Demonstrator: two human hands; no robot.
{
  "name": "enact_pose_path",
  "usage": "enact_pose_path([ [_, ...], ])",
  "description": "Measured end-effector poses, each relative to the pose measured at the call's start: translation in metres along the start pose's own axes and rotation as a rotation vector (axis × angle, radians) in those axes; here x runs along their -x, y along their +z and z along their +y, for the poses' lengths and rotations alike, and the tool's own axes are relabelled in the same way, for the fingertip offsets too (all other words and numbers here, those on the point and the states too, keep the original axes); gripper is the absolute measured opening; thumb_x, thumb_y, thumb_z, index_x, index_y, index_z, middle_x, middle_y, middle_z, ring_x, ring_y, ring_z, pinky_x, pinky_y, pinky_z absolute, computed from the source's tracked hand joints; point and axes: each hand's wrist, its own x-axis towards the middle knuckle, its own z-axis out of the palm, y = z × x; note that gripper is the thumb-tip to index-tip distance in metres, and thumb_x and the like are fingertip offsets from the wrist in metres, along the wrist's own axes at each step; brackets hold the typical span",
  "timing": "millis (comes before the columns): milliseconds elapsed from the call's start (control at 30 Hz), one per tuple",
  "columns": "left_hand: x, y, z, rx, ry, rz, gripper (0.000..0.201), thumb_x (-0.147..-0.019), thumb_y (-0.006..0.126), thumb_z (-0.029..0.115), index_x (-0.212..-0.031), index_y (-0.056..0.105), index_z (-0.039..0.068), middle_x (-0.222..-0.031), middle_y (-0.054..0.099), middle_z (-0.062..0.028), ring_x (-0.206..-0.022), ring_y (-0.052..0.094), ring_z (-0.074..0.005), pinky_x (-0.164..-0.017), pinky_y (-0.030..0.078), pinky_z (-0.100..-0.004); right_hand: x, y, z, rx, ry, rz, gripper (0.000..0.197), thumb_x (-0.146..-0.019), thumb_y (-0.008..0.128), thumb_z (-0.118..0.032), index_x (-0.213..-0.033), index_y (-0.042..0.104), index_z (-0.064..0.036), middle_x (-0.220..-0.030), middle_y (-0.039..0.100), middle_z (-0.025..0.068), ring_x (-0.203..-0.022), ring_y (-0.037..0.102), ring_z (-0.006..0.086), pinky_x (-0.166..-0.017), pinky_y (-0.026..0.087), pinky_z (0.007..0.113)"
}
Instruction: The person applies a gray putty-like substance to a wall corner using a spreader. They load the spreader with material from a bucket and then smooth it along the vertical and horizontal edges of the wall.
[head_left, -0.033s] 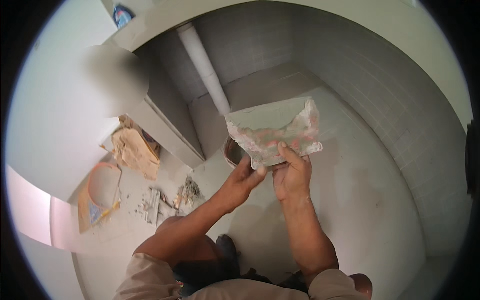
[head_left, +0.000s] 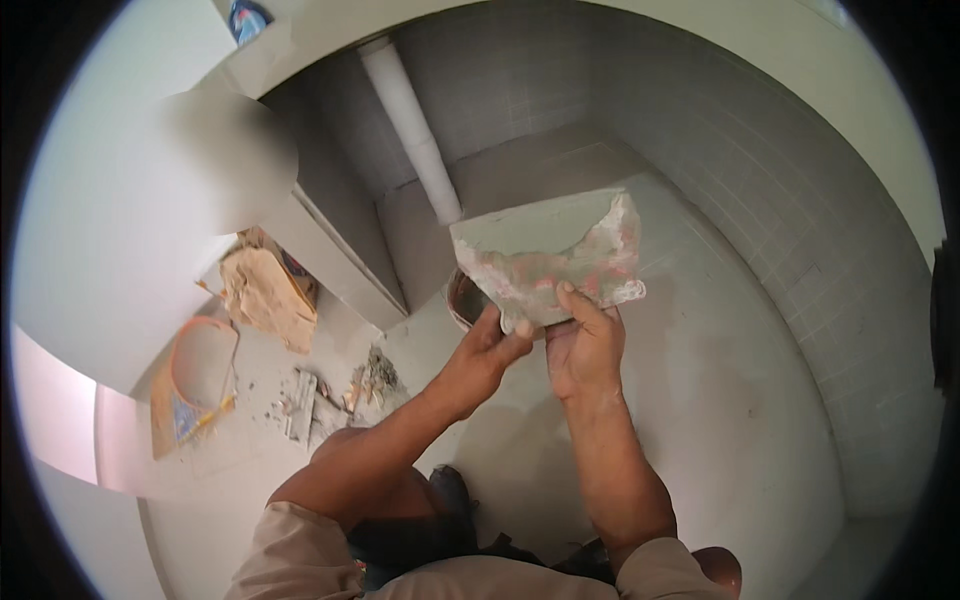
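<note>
My right hand (head_left: 585,345) pinches the near edge of a broken tile piece (head_left: 545,255), thumb pressed flat on its upturned face and the other fingers hidden under it. My left hand (head_left: 490,350) grips the near left corner, fingers curled beneath and thumb on top. The piece sits raised between both hands, its face patchy with grey mortar and reddish smears. I judge the coating only part done: the far left stretch looks smooth and bare, the near right rough and uneven.

Just beyond my left hand a round bucket (head_left: 462,298) peeks out under the piece. Further left, a torn tan paper sack (head_left: 262,292) slumps against the grey tiled ledge (head_left: 340,255), with rubble (head_left: 372,378) and an orange ring-shaped thing (head_left: 195,375) on the floor. A white pipe (head_left: 410,125) rises in the far corner, and a small blue package (head_left: 247,17) sits far left, on top.
</note>
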Motion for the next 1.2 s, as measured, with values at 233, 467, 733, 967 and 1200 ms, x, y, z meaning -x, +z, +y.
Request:
enact_pose_path([
  [233,-0.029,-0.033,0.020,0.535,0.143,0.274,0.043,-0.102,0.043,0.019,-0.139,0.038,-0.002,-0.136,0.052,-0.0163,-0.126,0.053,-0.0318,-0.106,0.044,-0.0481,-0.028,-0.018,0.009,0.413,0.140,-0.322,0.051,-0.089,0.055,0.001,-0.139,0.043,0.0007,-0.132,0.053,0.0119,-0.125,0.049,0.0238,-0.107,0.038,0.039],
  [467,-0.033,-0.105,0.054,0.533,0.255,0.439,0.032,-0.098,0.042,0.009,-0.125,0.042,-0.006,-0.122,0.057,-0.0219,-0.107,0.064,-0.0345,-0.089,0.057,-0.0447,-0.104,-0.128,0.038,1.373,0.165,0.287,0.045,-0.097,0.056,-0.021,-0.135,0.047,0.0008,-0.120,0.059,0.0163,-0.115,0.054,0.0259,-0.096,0.045,0.039],
  [733,-0.048,-0.122,0.046,0.531,0.113,0.417,0.025,-0.096,0.046,0.007,-0.119,0.047,-0.003,-0.119,0.060,-0.0195,-0.105,0.065,-0.0329,-0.089,0.057,-0.0487,-0.158,-0.171,0.089,0.974,0.793,0.443,0.037,-0.099,0.053,-0.031,-0.124,0.054,-0.0045,-0.105,0.065,0.0158,-0.079,0.065,0.0286,-0.068,0.057,0.048],
  [967,-0.055,-0.143,0.029,0.685,-0.004,0.457,0.033,-0.102,0.048,0.024,-0.125,0.052,0.001,-0.120,0.061,-0.0124,-0.112,0.061,-0.0256,-0.096,0.051,-0.0449,-0.135,-0.185,0.088,0.775,0.828,0.506,0.029,-0.101,0.047,-0.022,-0.121,0.055,-0.0026,-0.099,0.063,0.0136,-0.074,0.062,0.0265,-0.069,0.060,0.046],
  [1200,-0.062,-0.146,0.019,0.833,-0.087,0.507,0.037,-0.106,0.041,0.030,-0.130,0.050,0.002,-0.126,0.058,-0.0116,-0.115,0.058,-0.0268,-0.102,0.046,-0.0434,-0.049,-0.199,0.010,0.825,0.815,0.558,0.033,-0.100,0.052,-0.020,-0.122,0.054,0.0040,-0.103,0.063,0.0169,-0.082,0.064,0.0275,-0.072,0.061,0.044],
])
